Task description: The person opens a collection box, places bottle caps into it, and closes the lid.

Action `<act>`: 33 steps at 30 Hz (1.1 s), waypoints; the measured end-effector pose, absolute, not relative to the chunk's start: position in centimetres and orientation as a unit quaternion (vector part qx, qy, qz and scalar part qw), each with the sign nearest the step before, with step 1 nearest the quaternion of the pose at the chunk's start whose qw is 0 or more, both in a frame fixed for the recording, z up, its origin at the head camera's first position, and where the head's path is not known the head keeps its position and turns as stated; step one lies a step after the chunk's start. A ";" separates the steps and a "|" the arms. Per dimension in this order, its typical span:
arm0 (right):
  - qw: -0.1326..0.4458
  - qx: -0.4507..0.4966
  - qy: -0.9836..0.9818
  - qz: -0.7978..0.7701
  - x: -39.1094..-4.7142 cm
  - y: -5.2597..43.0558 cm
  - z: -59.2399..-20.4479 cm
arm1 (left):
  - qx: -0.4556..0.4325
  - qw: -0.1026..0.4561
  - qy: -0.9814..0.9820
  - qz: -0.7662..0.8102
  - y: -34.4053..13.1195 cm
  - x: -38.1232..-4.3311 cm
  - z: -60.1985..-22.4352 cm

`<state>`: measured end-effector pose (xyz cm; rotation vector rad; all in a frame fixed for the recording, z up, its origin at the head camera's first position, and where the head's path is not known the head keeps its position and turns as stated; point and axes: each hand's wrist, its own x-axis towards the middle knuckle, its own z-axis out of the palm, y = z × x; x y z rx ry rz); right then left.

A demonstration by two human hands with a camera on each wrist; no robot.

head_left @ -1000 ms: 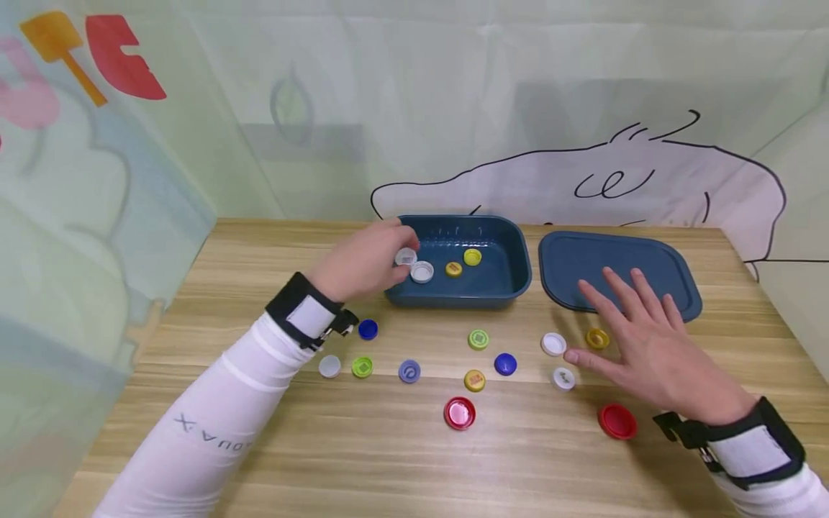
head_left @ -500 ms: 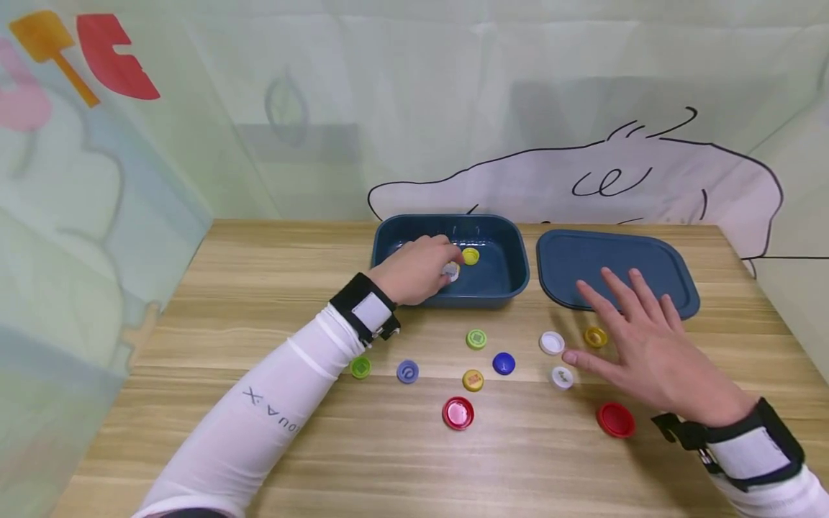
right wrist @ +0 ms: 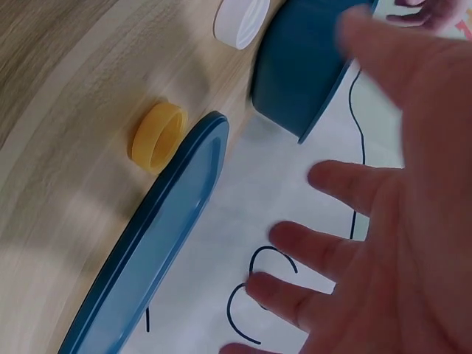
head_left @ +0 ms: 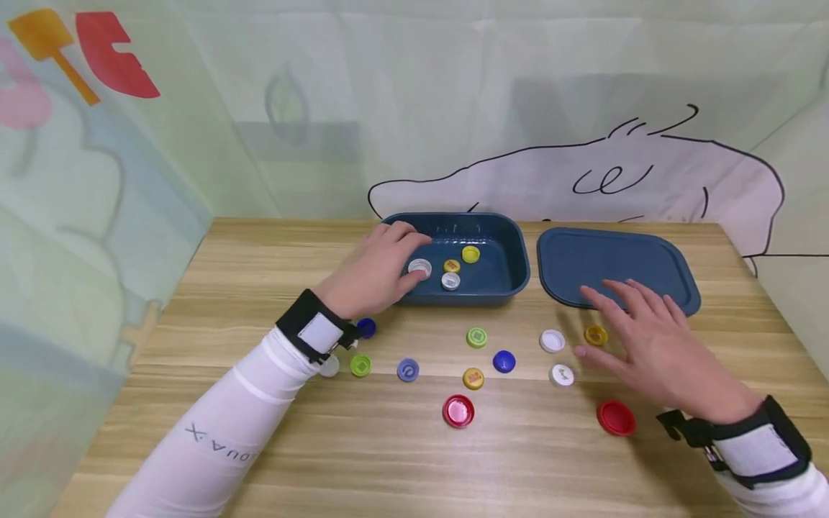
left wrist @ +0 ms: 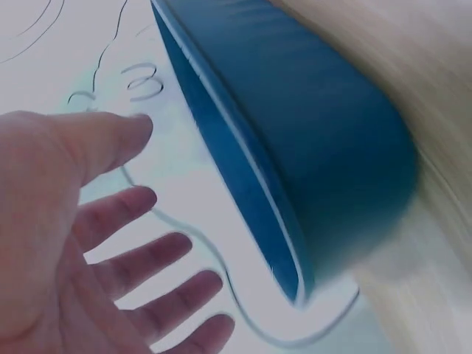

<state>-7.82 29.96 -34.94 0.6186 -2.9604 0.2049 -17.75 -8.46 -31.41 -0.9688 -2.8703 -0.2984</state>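
My left hand (head_left: pixel 372 270) hovers over the left end of a blue box (head_left: pixel 505 289), fingers spread and holding nothing; the left wrist view shows the box's outer wall (left wrist: pixel 324 140) beside the bare fingers. Inside the box lie a larger white bottle cap (head_left: pixel 419 269), a smaller white cap (head_left: pixel 450 281), an orange-yellow cap (head_left: pixel 452 266) and a yellow cap (head_left: pixel 470 254). My right hand (head_left: pixel 654 345) is held above the table, fingers apart, grasping nothing. Nearest to it are a yellow cap (head_left: pixel 596 335), a white cap (head_left: pixel 562 375) and the blue lid (head_left: pixel 615 262).
Loose caps lie across the wooden table (head_left: pixel 363 446): a red cap (head_left: pixel 458 411), another red cap (head_left: pixel 617 418), a dark blue cap (head_left: pixel 504 361), green caps and several more. Part of a dark blue cap (head_left: pixel 366 329) shows beside my left wrist. A printed cloth (head_left: pixel 414 108) hangs behind.
My left hand reached right into the box with a white cap, left it beside the orange-yellow one, and drew back left. My right hand has shifted slightly, its fingers a little more bent.
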 end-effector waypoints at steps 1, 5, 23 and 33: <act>0.065 0.212 -0.973 0.064 -7.9 30.1 -34.9 | -0.311 0.057 -0.944 -0.099 -9.1 -17.4 -31.3; 0.093 0.244 -0.964 0.055 -8.1 30.4 -34.8 | -0.289 0.088 -0.947 -0.108 -11.9 -16.2 -30.9; 0.024 0.250 -0.966 0.058 -9.1 31.0 -35.2 | -0.175 0.068 -0.979 -0.077 -21.3 -11.5 -33.3; -0.046 0.219 -0.973 0.059 -9.7 31.0 -35.9 | -0.137 0.055 -0.986 -0.073 -22.7 -10.2 -35.8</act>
